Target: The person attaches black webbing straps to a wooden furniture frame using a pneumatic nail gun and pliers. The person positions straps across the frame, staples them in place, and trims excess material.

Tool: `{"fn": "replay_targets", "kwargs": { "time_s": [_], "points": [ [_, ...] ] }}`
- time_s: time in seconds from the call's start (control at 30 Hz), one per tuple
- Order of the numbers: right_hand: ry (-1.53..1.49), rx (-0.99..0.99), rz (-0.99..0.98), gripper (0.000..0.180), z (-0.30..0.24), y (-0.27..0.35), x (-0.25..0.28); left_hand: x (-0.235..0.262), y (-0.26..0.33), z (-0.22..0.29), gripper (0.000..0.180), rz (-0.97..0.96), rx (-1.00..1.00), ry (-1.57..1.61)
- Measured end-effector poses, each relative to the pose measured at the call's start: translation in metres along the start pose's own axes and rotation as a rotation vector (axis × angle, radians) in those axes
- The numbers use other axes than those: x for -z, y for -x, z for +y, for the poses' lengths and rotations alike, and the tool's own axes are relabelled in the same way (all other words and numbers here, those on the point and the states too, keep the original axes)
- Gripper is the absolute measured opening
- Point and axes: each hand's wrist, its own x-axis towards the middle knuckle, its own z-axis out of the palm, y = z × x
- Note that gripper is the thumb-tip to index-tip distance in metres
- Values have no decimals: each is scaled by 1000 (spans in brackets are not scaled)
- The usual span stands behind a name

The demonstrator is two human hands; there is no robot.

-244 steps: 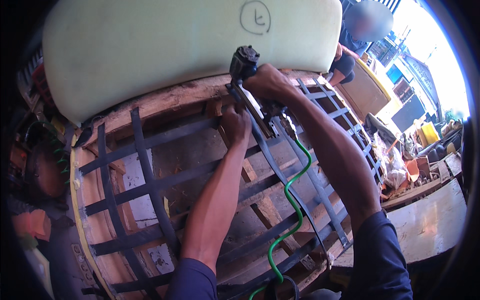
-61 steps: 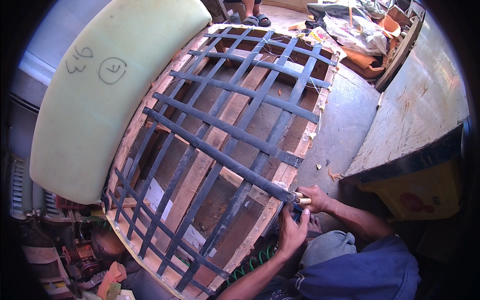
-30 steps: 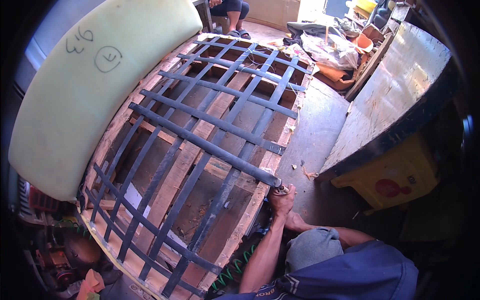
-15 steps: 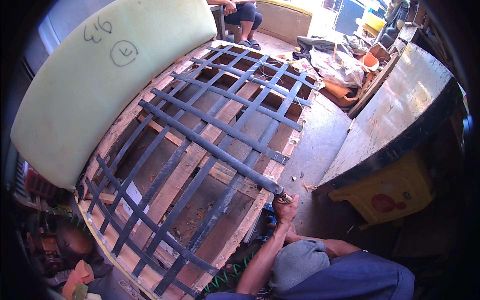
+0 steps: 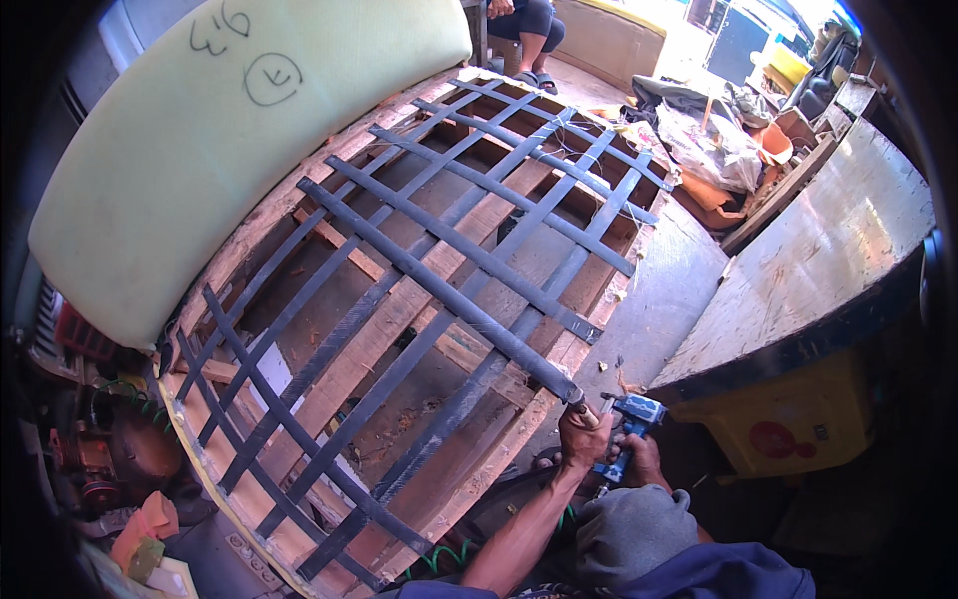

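A wooden frame (image 5: 384, 329) lies before me, crossed by woven black webbing straps. My left hand (image 5: 582, 437) is closed at the near right rail on the end of one long strap (image 5: 464, 317), which runs taut from the far rail. Something small and pale shows at that grip; I cannot make out what it is. Beside it, my right hand (image 5: 644, 461) is wrapped round a blue staple gun (image 5: 639, 409), its nose close to my left fingers. Grey cloth (image 5: 639, 534) hides part of my right arm.
A pale foam slab (image 5: 200, 170) leans along the left side. Right of the frame stands a worn board (image 5: 798, 270) above a yellow plastic box (image 5: 788, 429). Scraps and plastic (image 5: 714, 150) are heaped at the back right. Another person (image 5: 529, 40) sits at the back. A green coiled hose (image 5: 439, 557) lies near.
My right hand has come up from beside the grey cloth with the blue staple gun, now next to my left hand. The left hand keeps its strap. The whole view has shifted slightly.
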Motion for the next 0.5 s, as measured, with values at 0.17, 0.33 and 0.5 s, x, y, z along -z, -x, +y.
{"fn": "replay_targets", "kwargs": {
  "time_s": [0.17, 0.33, 0.5],
  "points": [
    [241, 342, 166, 14, -76, 36, -25, -2, -2, -3, 27, -42, -111, 13],
    [704, 532, -28, 20, -186, 113, -72, -8, -8, -13, 29, 16, -151, 61],
    [1019, 761, -392, 26, -205, 150, -147, 1, -25, -21, 10, 23, 101, 599]
  ]
}}
